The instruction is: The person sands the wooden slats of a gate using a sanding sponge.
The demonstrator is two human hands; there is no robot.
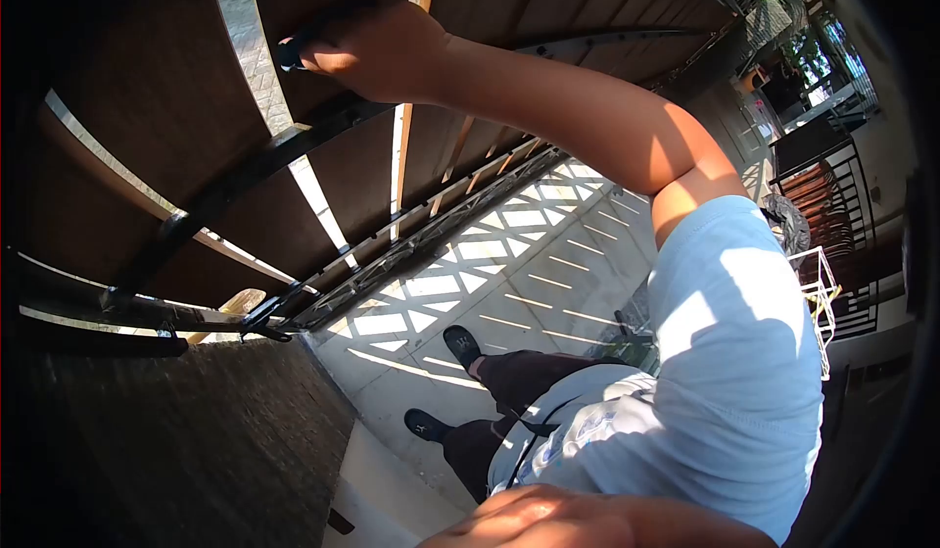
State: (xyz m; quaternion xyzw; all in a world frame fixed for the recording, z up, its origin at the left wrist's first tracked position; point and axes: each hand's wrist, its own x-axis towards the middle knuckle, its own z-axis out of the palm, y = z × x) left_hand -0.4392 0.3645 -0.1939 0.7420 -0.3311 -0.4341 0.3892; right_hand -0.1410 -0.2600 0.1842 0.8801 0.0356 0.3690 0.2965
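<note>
My right arm stretches across the upper part of the view to a gate (343,156) of dark brown slats in a black metal frame. My right hand (377,50) is closed against a slat near the top. A small dark object (289,54) sticks out past its fingers; I cannot tell what it is. Along the bottom edge lies part of my left hand (534,516), close in front of my light blue shirt (734,352). Its fingers are cut off by the frame.
Sunlight through the gate throws a lattice pattern on the tiled floor (548,284) near my dark shoes (460,347). A rough dark surface (196,440) fills the lower left. At the right stand a white wire rack (821,303), a black bag (785,223) and a dark barred metal frame (850,205).
</note>
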